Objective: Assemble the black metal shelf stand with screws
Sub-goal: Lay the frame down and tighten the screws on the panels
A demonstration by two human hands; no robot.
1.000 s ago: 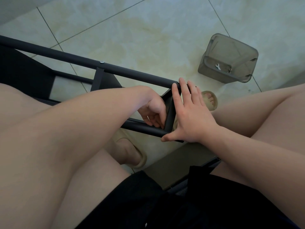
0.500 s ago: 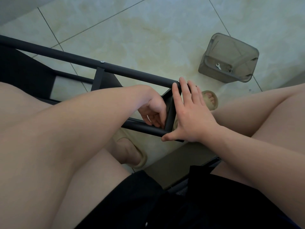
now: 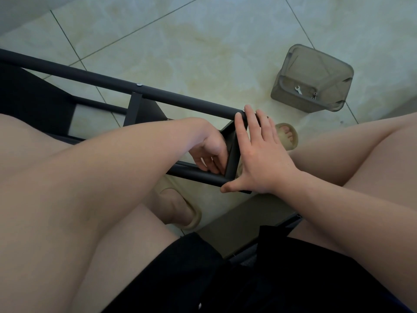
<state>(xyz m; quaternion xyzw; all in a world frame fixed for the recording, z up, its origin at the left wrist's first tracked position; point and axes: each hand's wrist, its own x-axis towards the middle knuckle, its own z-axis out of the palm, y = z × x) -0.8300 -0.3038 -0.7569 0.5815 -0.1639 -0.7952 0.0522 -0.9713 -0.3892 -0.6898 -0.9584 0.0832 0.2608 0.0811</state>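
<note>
The black metal shelf stand (image 3: 180, 96) lies on its side across my knees, with two long tubes joined by short crossbars. My left hand (image 3: 209, 152) reaches inside the frame at the corner where the end crossbar (image 3: 233, 159) meets the near tube. Its fingers curl and pinch a small pale metal piece that is mostly hidden. My right hand (image 3: 264, 159) presses flat on the outside of that crossbar, fingers straight, fingertips at the far tube and thumb on the near tube's end. A silver screw head (image 3: 139, 84) shows on the far tube.
A translucent grey bin (image 3: 316, 64) lies tipped on the tiled floor at the right, with a small wrench (image 3: 298, 89) and a few small fasteners inside. My feet in beige slippers (image 3: 180, 206) rest under the frame. A dark panel lies by my lap.
</note>
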